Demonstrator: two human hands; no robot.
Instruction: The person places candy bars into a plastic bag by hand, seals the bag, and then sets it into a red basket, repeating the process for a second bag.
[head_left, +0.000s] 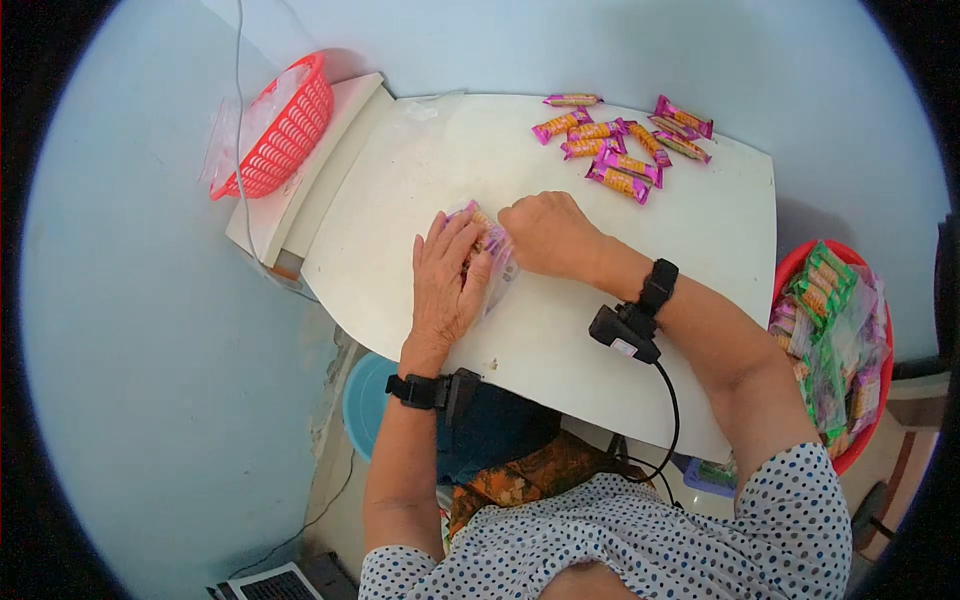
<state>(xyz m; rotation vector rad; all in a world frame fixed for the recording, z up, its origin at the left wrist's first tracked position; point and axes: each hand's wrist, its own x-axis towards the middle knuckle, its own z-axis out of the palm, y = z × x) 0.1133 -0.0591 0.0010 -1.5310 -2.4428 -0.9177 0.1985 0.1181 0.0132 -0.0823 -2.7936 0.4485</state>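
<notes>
A clear plastic bag [500, 272] with pink-and-purple wrapped snacks [486, 228] inside lies on the white table [400, 200]. On its left side rests my left hand [446, 277], fingers stretched out over the bag. My right hand [548, 234] is curled closed at the bag's upper right edge; whatever its fingers may hold is hidden. Several pink-wrapped snack packs [618, 160] lie loose in a group at the table's far right.
A red basket [285, 140] with clear plastic bags stands on a white ledge [335, 150] at the upper left. Right of the table is a red tub [885, 375] full of packaged snacks. A blue basin [365, 405] sits below the table's left edge.
</notes>
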